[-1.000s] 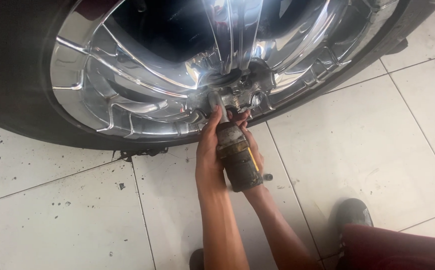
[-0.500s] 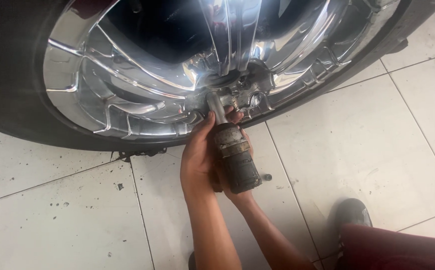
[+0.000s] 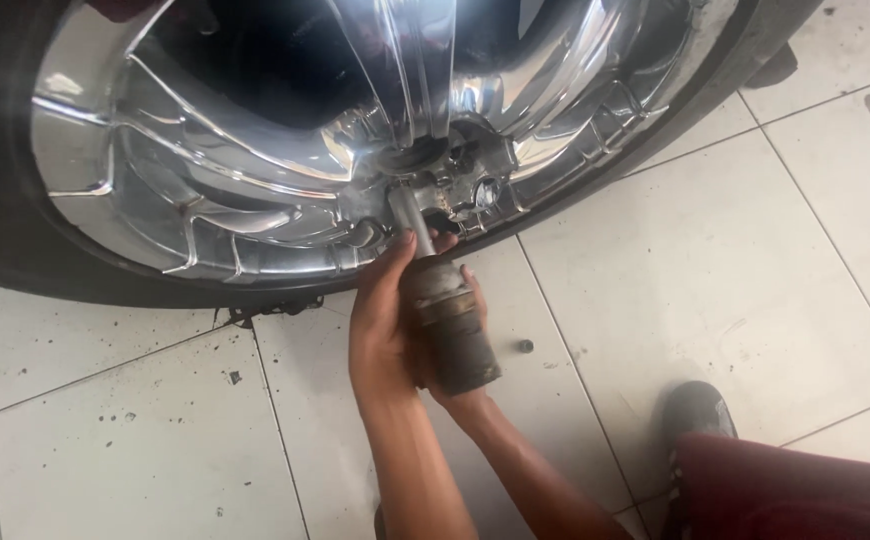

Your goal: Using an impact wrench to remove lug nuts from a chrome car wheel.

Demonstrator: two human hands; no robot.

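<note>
A: What are the hands on?

B: Both wrap a worn, dark cylindrical impact wrench with a rusty band near its front. The left hand grips its left side, fingers curled close together around the body, thumb up toward the nose. The right hand is mostly hidden behind the tool; only fingertips show, curled over its right side.

A: And where does the tool sit?

B: Low and centre, just above the white tiled floor. Its slim silver metal extension shaft runs up and left into the hub of the polished chrome spoked wheel, which sits in a black rubber tyre.

A: Anything nearby?

B: A small dark nut lies on the tile just right of the wrench. Near right, a grey shoe touches a dark red trouser leg.
</note>
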